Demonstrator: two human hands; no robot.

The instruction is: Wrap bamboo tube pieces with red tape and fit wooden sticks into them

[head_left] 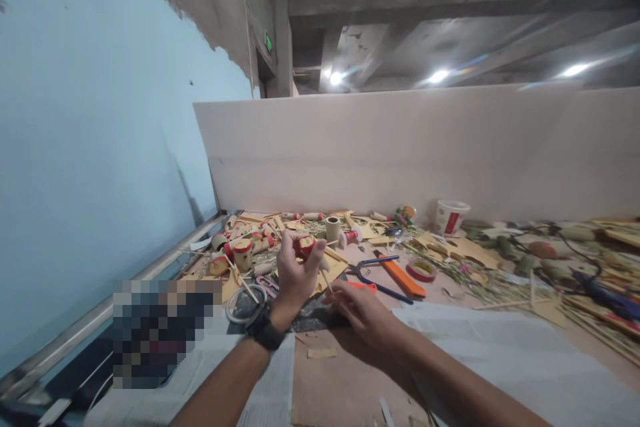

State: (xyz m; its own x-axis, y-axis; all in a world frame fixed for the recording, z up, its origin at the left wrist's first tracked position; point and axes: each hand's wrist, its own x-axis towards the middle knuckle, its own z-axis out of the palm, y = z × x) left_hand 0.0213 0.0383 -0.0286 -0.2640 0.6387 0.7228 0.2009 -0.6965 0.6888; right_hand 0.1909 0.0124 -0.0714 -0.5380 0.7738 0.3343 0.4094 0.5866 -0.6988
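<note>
My left hand [295, 270], with a dark watch [266, 328] on its wrist, is raised over the table and closed round a small bamboo piece with a red band [307, 245]. Lower and to the right, my right hand [357, 307] pinches a thin pale stick [326, 276], which points up toward the left hand. Whether the stick touches the bamboo piece, I cannot tell. Just behind the hands stand an upright bamboo tube [333, 227] and a spool of red thread [351, 235]. Blue-handled pliers [380, 283] lie right of them.
An orange utility knife [400, 275] and a roll of red tape [421, 271] lie to the right. A white paper cup [451, 217] stands near the white partition [400, 153]. Red-banded bamboo pieces [243, 255] crowd the left. Newspaper sheets [495, 343] cover both front sides.
</note>
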